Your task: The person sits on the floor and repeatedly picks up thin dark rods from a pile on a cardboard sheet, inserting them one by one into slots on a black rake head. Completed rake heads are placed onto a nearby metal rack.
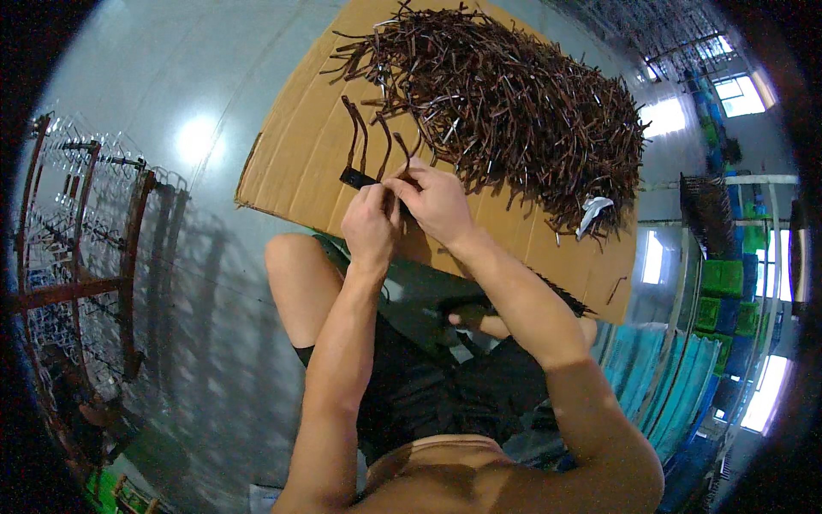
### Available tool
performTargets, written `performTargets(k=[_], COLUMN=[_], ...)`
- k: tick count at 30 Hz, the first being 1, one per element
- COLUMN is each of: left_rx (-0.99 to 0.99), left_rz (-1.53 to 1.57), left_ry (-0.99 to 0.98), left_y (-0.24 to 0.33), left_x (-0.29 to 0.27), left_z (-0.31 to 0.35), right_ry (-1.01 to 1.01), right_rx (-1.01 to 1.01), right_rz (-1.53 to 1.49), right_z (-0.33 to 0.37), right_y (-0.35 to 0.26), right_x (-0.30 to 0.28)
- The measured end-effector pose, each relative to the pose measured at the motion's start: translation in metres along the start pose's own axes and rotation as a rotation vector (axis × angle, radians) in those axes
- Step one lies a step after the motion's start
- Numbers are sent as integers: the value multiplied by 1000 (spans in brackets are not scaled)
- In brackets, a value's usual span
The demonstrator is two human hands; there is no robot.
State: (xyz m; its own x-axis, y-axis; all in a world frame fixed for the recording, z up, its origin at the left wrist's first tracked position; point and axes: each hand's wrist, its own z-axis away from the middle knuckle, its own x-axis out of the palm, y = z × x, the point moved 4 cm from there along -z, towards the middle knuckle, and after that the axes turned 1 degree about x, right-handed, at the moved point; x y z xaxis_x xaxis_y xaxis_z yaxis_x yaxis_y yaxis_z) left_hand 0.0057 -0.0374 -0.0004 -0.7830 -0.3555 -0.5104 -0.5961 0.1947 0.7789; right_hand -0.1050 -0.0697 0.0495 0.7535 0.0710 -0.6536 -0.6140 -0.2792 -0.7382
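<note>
My left hand is closed round a short black strip at the near edge of a cardboard sheet. Slim brown eyeglass temples with bent tips stand up from that strip. Against it, my right hand pinches another brown temple between thumb and fingers. Both hands nearly touch, and the fingers cover where the temple meets the strip. Beyond them a large heap of similar brown temples lies on the cardboard.
A crumpled white piece rests on the heap's right edge. A black toothed strip lies by my right knee. At left stands a rusty rack with clear hooked pieces. Green crates and teal sheets are at right.
</note>
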Motion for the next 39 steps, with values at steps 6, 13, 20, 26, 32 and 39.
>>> performTargets(k=[6,13,20,26,32,39], left_rx=[-278,-291,-298,-365,-176,-173], left_rz=[4,34,35,115,-10,-4], left_ry=[134,14,-64,4,58,57], left_y=[-20,-20,-27,-19,-23,-22], left_x=[-25,-14,-9,-10,-12,-11], left_z=[-11,-14,-15,-11,-11,-11], right_ry=[-532,-53,-275,-294,-6,45], right_rx=[220,425,232,715,300,278], right_rz=[-145,325,532,-494,-543,-647], right_z=[-79,-132,-84,-35,-19,-11], right_y=[31,68,76,49,27,28], right_x=[-7,30,16,-5,26,30])
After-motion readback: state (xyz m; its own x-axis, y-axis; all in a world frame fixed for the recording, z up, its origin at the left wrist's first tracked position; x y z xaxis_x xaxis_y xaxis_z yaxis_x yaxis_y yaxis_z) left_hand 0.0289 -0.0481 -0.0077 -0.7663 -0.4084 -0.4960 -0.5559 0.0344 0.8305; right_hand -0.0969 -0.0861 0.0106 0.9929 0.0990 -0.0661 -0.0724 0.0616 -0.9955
